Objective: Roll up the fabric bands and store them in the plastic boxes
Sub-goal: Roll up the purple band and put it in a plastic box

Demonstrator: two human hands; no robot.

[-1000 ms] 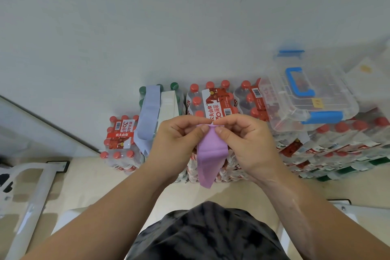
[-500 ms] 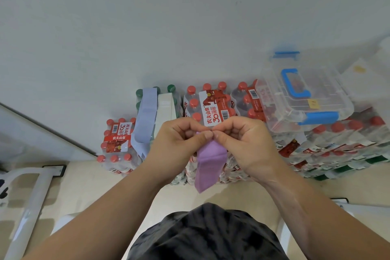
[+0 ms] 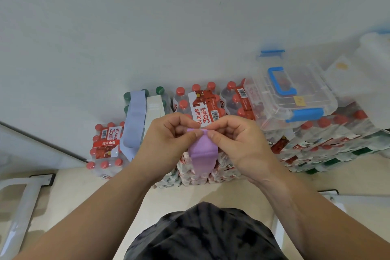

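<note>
A purple fabric band [image 3: 203,152] hangs in front of me, its top end rolled between my fingers. My left hand [image 3: 166,139] pinches the roll from the left and my right hand [image 3: 236,141] pinches it from the right, thumbs on the near side. The loose tail drops down below both hands. A pale blue band [image 3: 135,120] lies draped over the bottle packs to the left. A clear plastic box [image 3: 291,95] with a blue handle and blue clips sits shut on the packs at the right.
Shrink-wrapped packs of red-capped water bottles [image 3: 202,103] are stacked against the white wall. A smaller pack [image 3: 106,145] stands at the left. White frame parts [image 3: 19,202] lie on the beige floor at both sides. Another pale container [image 3: 375,53] is at the far right.
The hanging purple tail has grown shorter as the roll at the top has been wound up between both hands. The hands have stayed in about the same place.
</note>
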